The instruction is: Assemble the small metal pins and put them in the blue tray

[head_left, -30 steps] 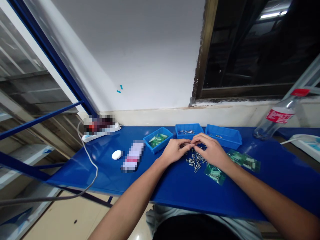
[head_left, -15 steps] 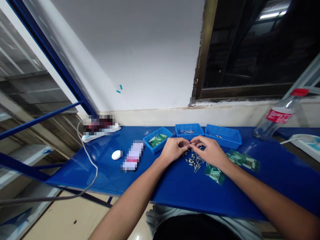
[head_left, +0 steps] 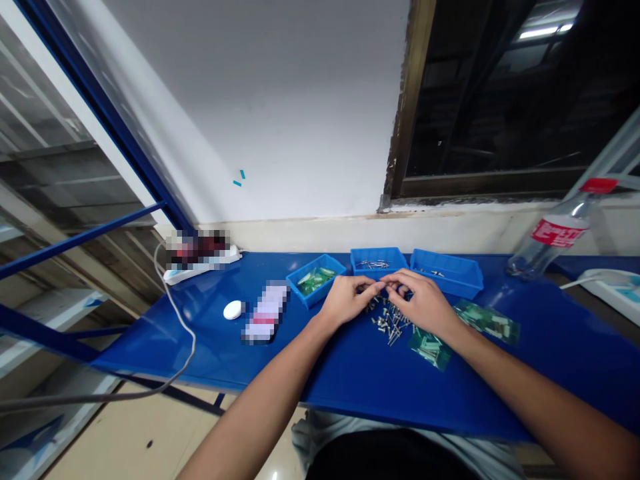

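Metal fasteners (head_left: 389, 325) loosely piled, partly beneath both hands (head_left: 424, 301), blue table (head_left: 345, 373)

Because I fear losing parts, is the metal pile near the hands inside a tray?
No, out: the metal pile lies loose directly on the blue table.

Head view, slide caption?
Left hand and right hand meet above loose metal parts on a blue table near three blue bins.

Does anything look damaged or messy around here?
Yes: the wall edge beside the window frame looks chipped and ragged. The small metal fasteners also look untidy, heaped loose on the blue table before the blue trays.
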Demonstrator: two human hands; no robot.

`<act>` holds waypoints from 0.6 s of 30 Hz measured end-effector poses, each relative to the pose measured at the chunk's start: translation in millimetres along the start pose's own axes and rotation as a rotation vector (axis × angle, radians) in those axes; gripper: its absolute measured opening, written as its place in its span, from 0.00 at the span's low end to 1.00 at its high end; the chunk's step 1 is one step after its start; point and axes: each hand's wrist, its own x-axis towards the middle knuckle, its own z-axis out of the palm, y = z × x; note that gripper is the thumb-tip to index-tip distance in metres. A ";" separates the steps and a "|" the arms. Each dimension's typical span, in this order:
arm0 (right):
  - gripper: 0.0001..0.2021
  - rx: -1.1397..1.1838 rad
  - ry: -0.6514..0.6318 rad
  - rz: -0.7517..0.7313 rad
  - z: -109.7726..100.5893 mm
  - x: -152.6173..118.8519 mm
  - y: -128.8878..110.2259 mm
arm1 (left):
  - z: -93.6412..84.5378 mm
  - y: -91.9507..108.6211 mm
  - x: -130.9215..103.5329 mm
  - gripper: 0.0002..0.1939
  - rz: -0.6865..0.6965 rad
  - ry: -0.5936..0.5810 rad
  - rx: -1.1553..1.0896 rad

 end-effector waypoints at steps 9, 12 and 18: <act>0.03 -0.005 -0.046 -0.040 0.7 -1.0 -0.2 | 1.6 -4.7 0.3 0.20 0.012 -0.062 -0.070; 0.03 0.003 -0.052 -0.034 1.6 -0.9 0.0 | 4.8 -9.3 2.9 0.15 -0.009 -0.050 -0.150; 0.07 0.043 -0.026 0.050 4.1 -0.8 -0.1 | 13.0 -19.2 6.8 0.12 -0.024 0.059 -0.270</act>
